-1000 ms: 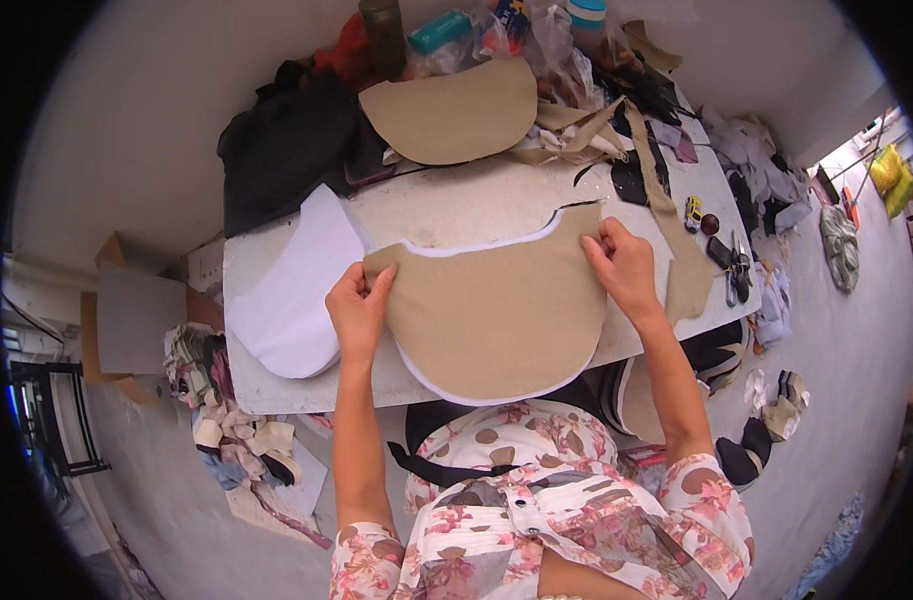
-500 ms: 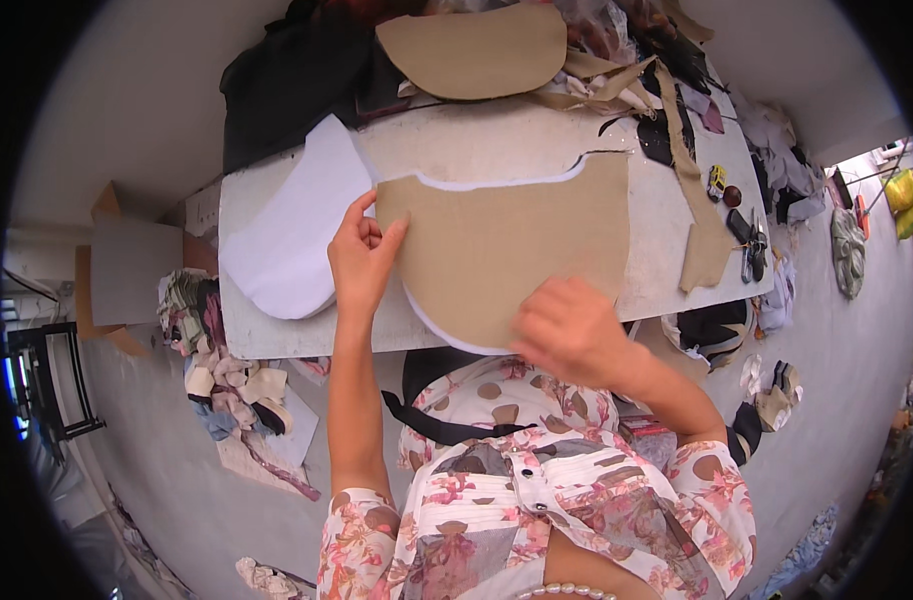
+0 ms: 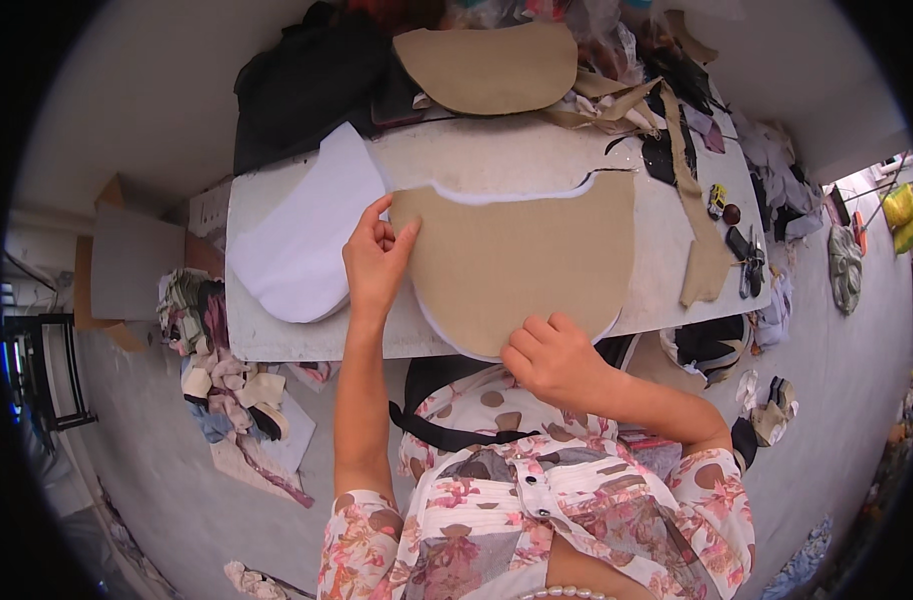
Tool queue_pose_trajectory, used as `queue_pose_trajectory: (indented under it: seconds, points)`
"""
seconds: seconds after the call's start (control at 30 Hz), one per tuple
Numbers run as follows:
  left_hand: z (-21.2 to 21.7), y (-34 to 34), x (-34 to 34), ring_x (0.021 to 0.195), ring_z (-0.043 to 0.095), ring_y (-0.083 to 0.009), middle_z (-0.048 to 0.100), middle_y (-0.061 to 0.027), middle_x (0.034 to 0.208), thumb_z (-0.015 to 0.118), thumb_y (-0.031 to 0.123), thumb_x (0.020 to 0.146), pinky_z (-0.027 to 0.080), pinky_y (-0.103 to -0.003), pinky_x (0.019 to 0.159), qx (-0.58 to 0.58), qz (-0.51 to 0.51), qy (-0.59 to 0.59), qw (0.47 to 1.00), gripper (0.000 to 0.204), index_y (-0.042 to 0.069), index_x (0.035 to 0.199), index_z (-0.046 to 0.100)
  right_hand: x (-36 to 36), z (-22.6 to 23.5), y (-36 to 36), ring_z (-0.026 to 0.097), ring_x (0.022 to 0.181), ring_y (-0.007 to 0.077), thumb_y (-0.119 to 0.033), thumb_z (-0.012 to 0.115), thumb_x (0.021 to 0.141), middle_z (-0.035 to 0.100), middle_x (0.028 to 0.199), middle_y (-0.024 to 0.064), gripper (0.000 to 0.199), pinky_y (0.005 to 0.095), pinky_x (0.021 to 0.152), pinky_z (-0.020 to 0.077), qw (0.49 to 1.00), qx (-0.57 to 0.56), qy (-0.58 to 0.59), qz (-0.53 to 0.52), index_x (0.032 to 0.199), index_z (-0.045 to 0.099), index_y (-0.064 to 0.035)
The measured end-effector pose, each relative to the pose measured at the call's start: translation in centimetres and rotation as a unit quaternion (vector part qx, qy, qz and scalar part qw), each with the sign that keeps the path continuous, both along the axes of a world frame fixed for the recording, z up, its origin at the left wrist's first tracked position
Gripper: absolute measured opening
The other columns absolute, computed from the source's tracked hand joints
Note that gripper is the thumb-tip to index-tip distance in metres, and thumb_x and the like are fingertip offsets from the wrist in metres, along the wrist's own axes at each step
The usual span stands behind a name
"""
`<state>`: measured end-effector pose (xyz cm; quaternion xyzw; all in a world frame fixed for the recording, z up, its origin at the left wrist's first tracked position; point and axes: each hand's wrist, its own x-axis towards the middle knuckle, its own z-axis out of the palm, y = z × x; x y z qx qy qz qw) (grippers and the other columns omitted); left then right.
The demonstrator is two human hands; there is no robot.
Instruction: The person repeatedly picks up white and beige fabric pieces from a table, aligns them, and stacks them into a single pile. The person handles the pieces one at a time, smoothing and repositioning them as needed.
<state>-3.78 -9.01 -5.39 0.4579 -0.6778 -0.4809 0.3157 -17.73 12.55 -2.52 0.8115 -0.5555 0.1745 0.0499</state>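
At the near edge of a white table (image 3: 497,155), my right hand (image 3: 549,358) curls its fingers inward at the rounded rim of a tan panel (image 3: 522,255); whether it pinches, I cannot tell. The panel lies there, curve toward me, notched side facing the table's far edge, long axis left to right. My left hand (image 3: 377,262), thumb and forefinger slightly parted, touches its left corner, hold unclear, crowded by a white piece (image 3: 297,240) on the table's left. Scissors (image 3: 741,246) occupy the table's right; black cloth (image 3: 312,90), its far left.
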Motion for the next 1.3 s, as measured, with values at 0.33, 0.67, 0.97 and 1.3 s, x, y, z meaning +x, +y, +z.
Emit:
queue_pose_trajectory:
  seconds: [0.33,0.67,0.97,1.3]
  points:
    - [0.4,2.1,-0.3,0.128,0.046,-0.0332,0.045,-0.0173,0.142,0.061,0.026,0.091,0.038,-0.044,0.104,-0.368,-0.033,-0.129,0.92,0.055,0.007,0.141,0.046,-6.0,2.4,-2.3,0.044,0.124,0.037,-0.039,0.068,0.082,0.047,0.132,0.0185,0.055,0.0501,0.098,0.0375,0.983,-0.008,-0.084,-0.163,0.125,0.054,-0.0071]
    - [0.3,4.3,-3.5,0.145,0.017,-0.0372,0.024,-0.0196,0.155,0.062,0.046,0.085,0.007,-0.057,0.115,-0.352,-0.241,-0.289,0.857,0.074,0.008,0.145,0.039,-10.0,-2.3,-2.8,0.013,0.143,0.0438,-0.046,0.064,0.084,0.021,0.154,0.0237,0.076,0.0569,0.116,0.0099,0.959,0.085,-0.05,-0.267,0.146,0.038,-0.0102]
    - [0.3,4.2,-3.2,0.145,0.017,-0.0375,0.023,-0.0209,0.155,0.065,0.043,0.083,0.007,-0.058,0.115,-0.345,-0.24,-0.259,0.87,0.075,0.012,0.146,0.039,-9.9,-2.6,-2.5,0.012,0.145,0.0417,-0.046,0.059,0.086,0.019,0.155,0.0227,0.076,0.0556,0.116,0.0084,0.958,0.097,-0.031,-0.267,0.147,0.035,-0.0086]
    - [1.4,1.8,0.1,0.145,0.023,-0.0339,0.03,-0.0145,0.154,0.049,0.041,0.096,0.009,-0.055,0.116,-0.341,-0.125,-0.069,0.929,0.056,0.011,0.143,0.044,-15.1,3.8,-1.6,0.052,0.126,0.0258,-0.027,0.045,0.1,0.058,0.131,0.0166,0.04,0.0327,0.104,0.0381,0.873,-0.146,-0.383,-0.265,0.131,0.055,-0.0028]
